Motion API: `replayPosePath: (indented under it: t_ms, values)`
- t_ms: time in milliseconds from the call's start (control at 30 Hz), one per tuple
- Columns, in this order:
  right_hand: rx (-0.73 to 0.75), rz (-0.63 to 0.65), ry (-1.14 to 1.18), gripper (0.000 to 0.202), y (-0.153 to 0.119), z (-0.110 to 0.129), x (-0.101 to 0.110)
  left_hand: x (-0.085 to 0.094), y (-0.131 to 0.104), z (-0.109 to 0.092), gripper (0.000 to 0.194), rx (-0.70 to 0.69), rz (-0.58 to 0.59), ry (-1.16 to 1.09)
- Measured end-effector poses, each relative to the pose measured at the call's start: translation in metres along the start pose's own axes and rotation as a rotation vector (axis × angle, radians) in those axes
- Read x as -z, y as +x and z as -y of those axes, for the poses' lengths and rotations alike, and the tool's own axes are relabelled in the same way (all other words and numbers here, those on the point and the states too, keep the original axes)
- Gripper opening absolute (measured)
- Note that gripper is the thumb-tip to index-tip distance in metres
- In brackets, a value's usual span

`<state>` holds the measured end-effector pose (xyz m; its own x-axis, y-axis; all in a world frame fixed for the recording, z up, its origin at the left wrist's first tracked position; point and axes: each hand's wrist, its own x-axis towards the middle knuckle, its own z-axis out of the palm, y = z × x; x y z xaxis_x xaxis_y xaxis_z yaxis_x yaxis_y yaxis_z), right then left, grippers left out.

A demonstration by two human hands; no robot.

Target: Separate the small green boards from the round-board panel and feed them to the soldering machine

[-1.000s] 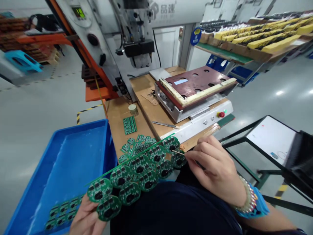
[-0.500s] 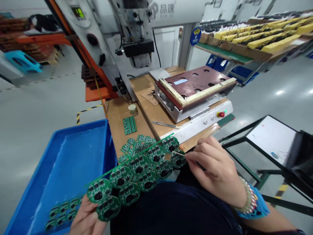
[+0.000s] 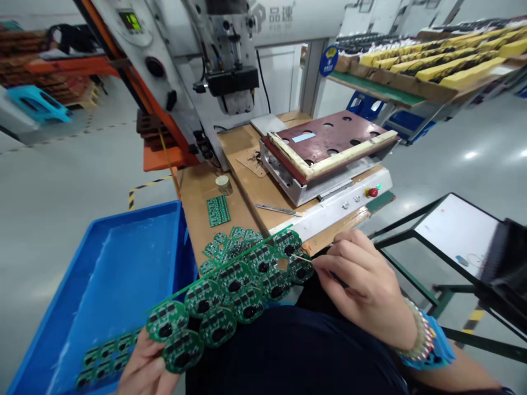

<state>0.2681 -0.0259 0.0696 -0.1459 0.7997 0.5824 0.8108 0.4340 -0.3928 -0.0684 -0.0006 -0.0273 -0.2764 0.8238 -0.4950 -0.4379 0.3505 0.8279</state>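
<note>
By the workbench's (image 3: pixel 193 189) near edge, the left hand (image 3: pixel 144 365) grips a circuit panel (image 3: pixel 234 285), the right hand (image 3: pixel 362 288) pinches a thin stick (image 3: pixel 303 258), well apart from the machine arm (image 3: pixel 308 22) lettered "品速".

Brown bench (image 3: pixel 241 211), centre frame, is loaded with heaped green boards (image 3: pixel 242 237), a rectangular panel (image 3: pixel 218 210), a small cylinder (image 3: pixel 223 184). Slim metal tool (image 3: pixel 275 209) is laid on adjoining raised surface (image 3: pixel 265 192).

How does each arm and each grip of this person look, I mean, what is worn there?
The left grip is ungloved; its wrist is out of view. The right grip is also ungloved; on that wrist are pale beaded strands and a blue band. The right forearm shows bare.
</note>
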Motion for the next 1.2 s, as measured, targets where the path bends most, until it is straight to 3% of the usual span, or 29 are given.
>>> replayPosePath:
  t_ms: [400, 533, 700, 800, 1200]
  values:
    - [-0.002, -0.012, 0.009, 0.013, 0.0032, 0.0010, 0.0007, 0.0012, 0.0001, 0.0026, 0.037, 0.043, -0.056, -0.014]
    - [-0.009, -0.021, -0.002, 0.014, 0.0027, -0.0003, 0.0012, 0.0038, -0.0002, 0.0010, 0.047, 0.069, -0.093, 0.007]
    - [-0.024, -0.015, -0.012, 0.013, 0.0013, -0.0012, 0.0027, 0.0013, 0.0008, -0.0003, 0.040, 0.088, -0.111, -0.031]
    - [-0.027, -0.011, -0.017, 0.012, 0.0001, -0.0023, 0.0035, -0.0006, 0.0014, 0.0004, 0.048, 0.092, -0.091, -0.022]
    - [-0.017, 0.010, 0.008, 0.013, 0.0016, 0.0002, 0.0037, -0.0056, -0.0011, -0.0036, 0.048, 0.027, 0.074, -0.028]
